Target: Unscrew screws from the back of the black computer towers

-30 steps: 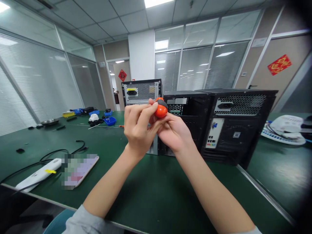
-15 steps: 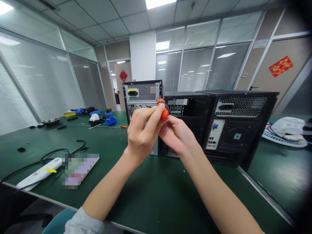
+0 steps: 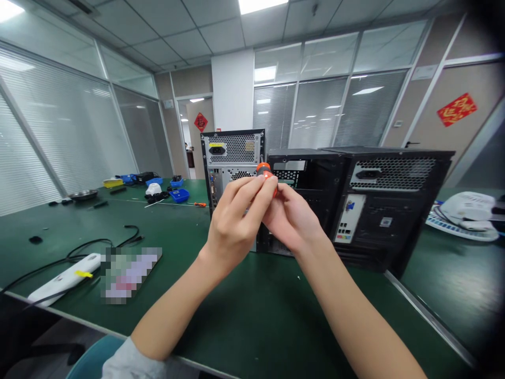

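Observation:
An orange-and-black screwdriver (image 3: 264, 168) points away from me, its short visible shaft at the right rear edge of the left computer case (image 3: 233, 149). Whether its tip touches a screw I cannot tell. My left hand (image 3: 235, 218) is closed, fingers pinching the handle from the left and above. Cupped around the lower right of the same handle, my right hand (image 3: 291, 218) is closed on it too. My fingers hide most of the grip and the middle of the case's back panel.
Two more black computer cases (image 3: 305, 181) (image 3: 394, 210) stand to the right. At left lie a white power strip (image 3: 65, 279), black cables (image 3: 98, 243) and a blurred phone (image 3: 138, 273). Blue trays (image 3: 179, 195), a metal bowl (image 3: 83, 195) and an orange-handled tool (image 3: 200, 205) sit farther back.
My left fingers have slid up and forward over the screwdriver handle, covering more of its orange end. The screwdriver now sits more upright in view, with its shaft showing. The cases stay put.

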A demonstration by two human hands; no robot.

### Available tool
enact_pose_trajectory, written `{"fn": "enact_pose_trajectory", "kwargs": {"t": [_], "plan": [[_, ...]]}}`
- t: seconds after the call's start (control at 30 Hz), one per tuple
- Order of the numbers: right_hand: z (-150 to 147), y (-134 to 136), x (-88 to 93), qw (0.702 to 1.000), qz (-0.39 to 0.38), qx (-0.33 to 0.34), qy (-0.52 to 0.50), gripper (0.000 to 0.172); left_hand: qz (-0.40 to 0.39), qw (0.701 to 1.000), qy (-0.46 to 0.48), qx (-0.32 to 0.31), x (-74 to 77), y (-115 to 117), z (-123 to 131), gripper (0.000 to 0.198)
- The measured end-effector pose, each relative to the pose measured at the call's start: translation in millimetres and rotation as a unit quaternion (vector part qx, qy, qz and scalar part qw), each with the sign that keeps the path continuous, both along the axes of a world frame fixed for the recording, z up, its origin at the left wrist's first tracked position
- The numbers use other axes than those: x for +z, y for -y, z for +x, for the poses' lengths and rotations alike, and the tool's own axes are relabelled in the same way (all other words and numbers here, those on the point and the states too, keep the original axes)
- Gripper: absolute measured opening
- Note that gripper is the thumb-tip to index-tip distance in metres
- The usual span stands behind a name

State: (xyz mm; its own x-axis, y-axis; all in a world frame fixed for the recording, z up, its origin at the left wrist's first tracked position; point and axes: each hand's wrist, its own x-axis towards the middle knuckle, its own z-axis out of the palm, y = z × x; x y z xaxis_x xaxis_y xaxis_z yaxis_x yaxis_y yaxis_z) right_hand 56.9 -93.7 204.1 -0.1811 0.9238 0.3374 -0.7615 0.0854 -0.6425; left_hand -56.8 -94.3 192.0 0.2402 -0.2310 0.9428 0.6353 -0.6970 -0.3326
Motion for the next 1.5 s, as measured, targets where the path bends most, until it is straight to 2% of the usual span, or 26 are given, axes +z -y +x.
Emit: {"fn": "enact_pose_trajectory", "kwargs": {"t": [0.17, 0.4, 0.77, 0.97, 1.1, 1.27, 1.5], "plan": [[2.3, 2.5, 1.7, 0.999, 0.023, 0.03, 0.02, 0.019, 0.015, 1.0, -0.009, 0.017, -0.8, 1.2, -0.9, 0.034], [-0.8, 5.7, 2.6, 1.0, 0.011, 0.012, 0.019, 0.021, 0.021, 0.999, -0.026, 0.016, 0.0, 5.3, -0.2, 0.036], [-2.8, 3.1, 4.4, 0.999, -0.026, 0.03, -0.009, 0.014, -0.006, 0.998, -0.042, 0.047, 0.0, 13.0, -3.8, 0.034], [-6.2, 5.2, 7.2, 0.995, -0.074, 0.042, -0.053, 0.029, 0.007, 0.996, -0.052, 0.071, 1.8, 19.2, -2.2, 0.033], [-6.1, 2.9, 4.6, 0.997, -0.068, 0.029, -0.036, 0.027, 0.011, 0.994, -0.064, 0.083, 1.8, 23.1, -0.3, 0.033], [-4.2, -0.4, 0.5, 0.999, -0.026, 0.033, 0.004, 0.017, 0.0, 0.996, -0.055, 0.067, -3.4, 19.2, 0.8, 0.035], [-4.4, -2.9, 0.6, 1.0, -0.013, 0.018, -0.014, 0.022, -0.027, 0.999, 0.02, 0.036, -11.6, 9.2, 1.5, 0.035]]}}
